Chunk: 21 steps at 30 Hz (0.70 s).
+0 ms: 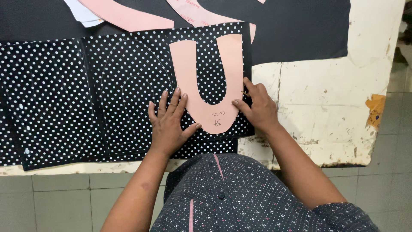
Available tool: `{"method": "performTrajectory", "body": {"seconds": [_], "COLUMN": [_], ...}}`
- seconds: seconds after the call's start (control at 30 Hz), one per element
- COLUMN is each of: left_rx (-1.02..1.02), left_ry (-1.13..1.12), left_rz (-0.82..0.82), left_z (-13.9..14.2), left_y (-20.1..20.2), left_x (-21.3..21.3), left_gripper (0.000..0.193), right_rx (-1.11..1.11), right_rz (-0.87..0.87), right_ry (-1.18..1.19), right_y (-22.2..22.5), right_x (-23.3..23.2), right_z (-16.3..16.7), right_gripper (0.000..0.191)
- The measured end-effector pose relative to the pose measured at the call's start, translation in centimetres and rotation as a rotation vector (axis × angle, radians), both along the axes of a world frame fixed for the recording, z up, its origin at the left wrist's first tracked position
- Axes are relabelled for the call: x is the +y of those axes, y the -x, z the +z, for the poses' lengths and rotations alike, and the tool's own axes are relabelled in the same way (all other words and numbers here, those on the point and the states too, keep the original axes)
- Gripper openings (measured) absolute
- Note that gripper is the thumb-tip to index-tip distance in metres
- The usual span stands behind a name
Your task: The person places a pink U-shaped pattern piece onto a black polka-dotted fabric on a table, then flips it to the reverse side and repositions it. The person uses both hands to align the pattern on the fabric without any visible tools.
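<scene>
White worn table (326,107) bears dotted fabric (56,99); left hand (168,124) presses the pink U-pattern (209,86) with fingers spread flat, right hand (257,107) pinches a marker at its edge, seemingly tracing.

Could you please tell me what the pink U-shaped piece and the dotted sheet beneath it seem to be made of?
The pink U-shaped piece looks like thin matte card: flat, crisp cut edges, pen marks on it. The dotted sheet looks like woven fabric, black with white dots, lying limp with folds, though a coated material cannot be ruled out.
</scene>
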<state>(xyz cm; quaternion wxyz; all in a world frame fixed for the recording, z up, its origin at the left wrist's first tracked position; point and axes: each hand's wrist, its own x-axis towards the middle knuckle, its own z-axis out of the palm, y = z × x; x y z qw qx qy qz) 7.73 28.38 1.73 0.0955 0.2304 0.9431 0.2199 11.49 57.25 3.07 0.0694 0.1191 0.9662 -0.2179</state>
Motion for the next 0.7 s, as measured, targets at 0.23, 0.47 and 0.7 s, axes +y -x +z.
{"method": "performTrajectory", "body": {"seconds": [0.23, 0.47, 0.7], "left_rx": [-0.014, -0.008, 0.032], "left_ry": [0.006, 0.012, 0.040], "left_rz": [-0.002, -0.010, -0.009], "left_z": [0.0, 0.0, 0.8], "left_y": [0.1, 0.1, 0.2], "left_x": [0.0, 0.1, 0.4], "left_gripper": [0.096, 0.095, 0.086], "right_rx": [-0.001, 0.014, -0.082], "right_rz": [-0.007, -0.009, -0.021], "right_ry": [0.015, 0.013, -0.002], "right_y": [-0.1, -0.2, 0.5], "right_x": [0.1, 0.2, -0.6], "right_z": [-0.3, -0.3, 1.6], "right_gripper": [0.075, 0.074, 0.073]}}
